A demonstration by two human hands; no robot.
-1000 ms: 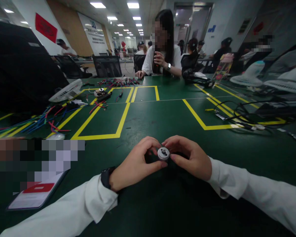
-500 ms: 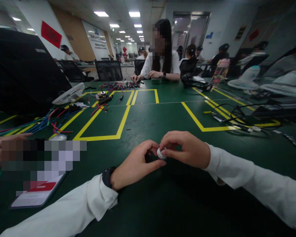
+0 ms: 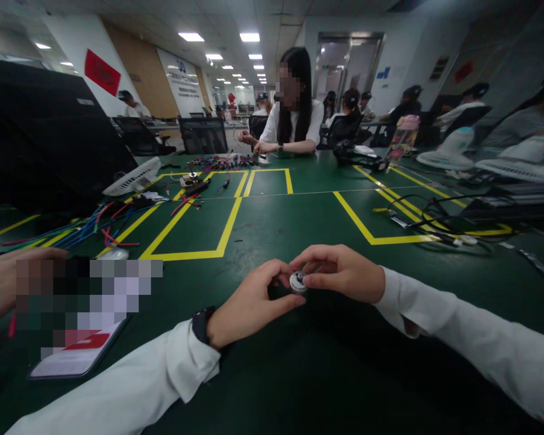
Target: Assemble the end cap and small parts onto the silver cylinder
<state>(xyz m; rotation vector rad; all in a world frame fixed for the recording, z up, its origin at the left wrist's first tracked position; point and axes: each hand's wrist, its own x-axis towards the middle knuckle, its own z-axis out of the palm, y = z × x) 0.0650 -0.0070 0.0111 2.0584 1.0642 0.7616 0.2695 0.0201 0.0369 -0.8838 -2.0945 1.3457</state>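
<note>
A small round silver-white part (image 3: 298, 283) with a dark centre on top sits between my two hands, low over the green table. My left hand (image 3: 249, 305) curls round it, with the thumb along its near side and the fingertips behind. From the right, my right hand (image 3: 344, 275) has its thumb at the part's upper face and its index fingertip at the far rim. The underside of the part is hidden by my left thumb. It looks like a small motor or cap, but its kind is not clear.
Yellow tape (image 3: 185, 255) marks the green table (image 3: 276, 223). Loose coloured wires (image 3: 90, 226), a phone (image 3: 68, 362) and another person's hand (image 3: 4, 275) are at left. Black cables (image 3: 435, 211) lie at right. A person (image 3: 299, 121) sits opposite, near a wire pile (image 3: 224, 162).
My right fingers have spread slightly, so the part's dark centre now shows. Both hands stay in nearly the same place. The view has shifted a little, and the person opposite has moved their hands.
</note>
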